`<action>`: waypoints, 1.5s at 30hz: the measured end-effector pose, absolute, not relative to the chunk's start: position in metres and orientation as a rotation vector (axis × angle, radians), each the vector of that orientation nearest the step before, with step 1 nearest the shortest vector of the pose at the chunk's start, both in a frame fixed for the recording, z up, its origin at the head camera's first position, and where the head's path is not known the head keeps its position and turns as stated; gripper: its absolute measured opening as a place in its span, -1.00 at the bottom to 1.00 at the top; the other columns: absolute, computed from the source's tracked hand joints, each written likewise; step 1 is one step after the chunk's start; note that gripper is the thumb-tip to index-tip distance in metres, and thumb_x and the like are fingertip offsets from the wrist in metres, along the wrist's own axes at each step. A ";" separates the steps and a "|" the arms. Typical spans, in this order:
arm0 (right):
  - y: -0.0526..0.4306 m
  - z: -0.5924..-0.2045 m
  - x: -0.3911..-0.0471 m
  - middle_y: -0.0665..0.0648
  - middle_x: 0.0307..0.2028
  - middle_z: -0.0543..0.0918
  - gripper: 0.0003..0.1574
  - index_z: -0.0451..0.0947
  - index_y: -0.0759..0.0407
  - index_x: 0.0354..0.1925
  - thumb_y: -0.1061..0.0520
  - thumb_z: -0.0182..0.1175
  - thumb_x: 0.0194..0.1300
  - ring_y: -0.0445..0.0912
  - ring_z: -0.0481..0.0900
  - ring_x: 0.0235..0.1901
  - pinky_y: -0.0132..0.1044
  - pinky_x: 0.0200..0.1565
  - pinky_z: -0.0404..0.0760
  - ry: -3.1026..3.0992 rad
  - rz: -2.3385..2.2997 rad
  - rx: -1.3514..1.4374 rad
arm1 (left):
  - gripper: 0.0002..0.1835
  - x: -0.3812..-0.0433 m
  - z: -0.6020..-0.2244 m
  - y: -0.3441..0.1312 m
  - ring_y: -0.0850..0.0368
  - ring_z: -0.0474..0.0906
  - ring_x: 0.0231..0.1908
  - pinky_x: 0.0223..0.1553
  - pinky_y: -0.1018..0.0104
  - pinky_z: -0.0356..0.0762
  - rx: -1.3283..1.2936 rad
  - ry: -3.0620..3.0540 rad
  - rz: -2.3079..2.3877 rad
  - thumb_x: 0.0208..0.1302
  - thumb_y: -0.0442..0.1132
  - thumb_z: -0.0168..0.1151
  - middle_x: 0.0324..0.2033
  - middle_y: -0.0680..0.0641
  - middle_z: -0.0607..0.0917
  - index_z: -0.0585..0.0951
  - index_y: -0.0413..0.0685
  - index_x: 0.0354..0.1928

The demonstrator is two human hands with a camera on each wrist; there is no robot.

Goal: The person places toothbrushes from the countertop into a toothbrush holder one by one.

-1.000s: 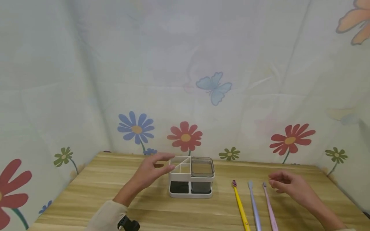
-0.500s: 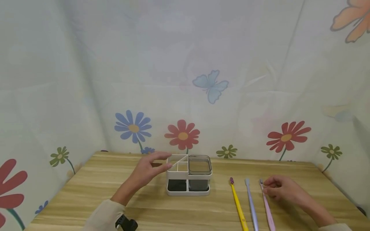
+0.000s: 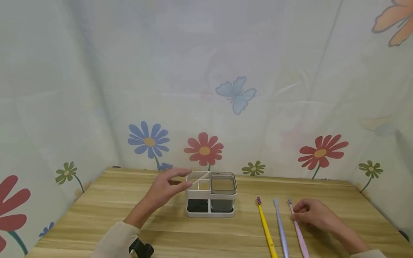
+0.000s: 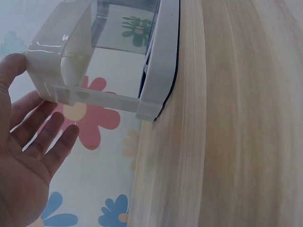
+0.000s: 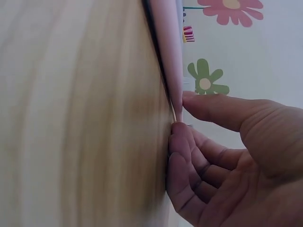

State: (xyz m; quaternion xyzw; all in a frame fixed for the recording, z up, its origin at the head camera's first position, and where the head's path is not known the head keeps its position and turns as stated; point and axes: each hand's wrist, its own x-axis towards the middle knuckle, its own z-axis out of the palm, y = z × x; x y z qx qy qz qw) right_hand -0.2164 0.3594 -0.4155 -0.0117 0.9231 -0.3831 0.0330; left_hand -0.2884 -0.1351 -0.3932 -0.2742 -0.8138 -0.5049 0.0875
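A white toothbrush holder [image 3: 211,195] with a divided upper rack stands on the table; a clear grey cup [image 3: 223,183] sits in its right half. My left hand [image 3: 166,188] spans the rack's left end, thumb on the near corner and index finger toward the far one. The left wrist view shows thumb and fingertips against the rack [image 4: 59,52], other fingers loosely spread. On the right, my right hand [image 3: 317,214] pinches the neck of a pink toothbrush [image 3: 300,236] between thumb and index finger. That toothbrush [image 5: 168,42] still lies along the tabletop in the right wrist view.
Left of the pink toothbrush lie a light blue toothbrush [image 3: 280,227] and a yellow toothbrush [image 3: 266,227], heads pointing away from me. A flowered cloth [image 3: 274,122] hangs behind the wooden table [image 3: 180,240] and at its sides.
My right hand has moved left and down from beside the pink toothbrush and now pinches its neck. My left hand stays at the holder. The head view has shifted slightly.
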 end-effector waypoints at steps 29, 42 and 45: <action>0.342 -0.406 -0.218 0.04 -0.45 0.61 -0.79 0.66 0.26 -0.29 0.13 0.37 0.42 -0.07 0.54 -0.42 -0.29 -0.44 0.63 2.851 -1.236 0.073 | -0.45 -0.289 -0.388 -0.141 -0.06 0.66 0.19 0.10 0.24 0.70 -0.799 -2.413 -1.473 0.37 -0.06 0.50 0.23 -0.07 0.70 0.67 -0.12 0.33; 0.345 -0.379 -0.204 0.15 -0.27 0.73 -0.64 0.62 0.41 -0.04 0.06 0.26 0.57 -0.04 0.68 -0.32 -0.22 -0.25 0.75 2.809 -1.409 -0.025 | -0.49 -0.288 -0.391 -0.136 -0.13 0.71 0.14 0.10 0.23 0.70 -0.834 -2.393 -1.614 0.37 -0.14 0.51 0.22 -0.18 0.70 0.69 -0.17 0.30; 0.340 -0.371 -0.201 0.14 -0.27 0.74 -0.65 0.61 0.41 -0.03 0.08 0.27 0.57 -0.07 0.68 -0.33 -0.23 -0.23 0.75 2.826 -1.467 -0.074 | -0.47 -0.287 -0.391 -0.135 -0.14 0.66 0.21 0.12 0.23 0.69 -0.829 -2.383 -1.670 0.37 -0.14 0.51 0.23 -0.19 0.70 0.67 -0.19 0.31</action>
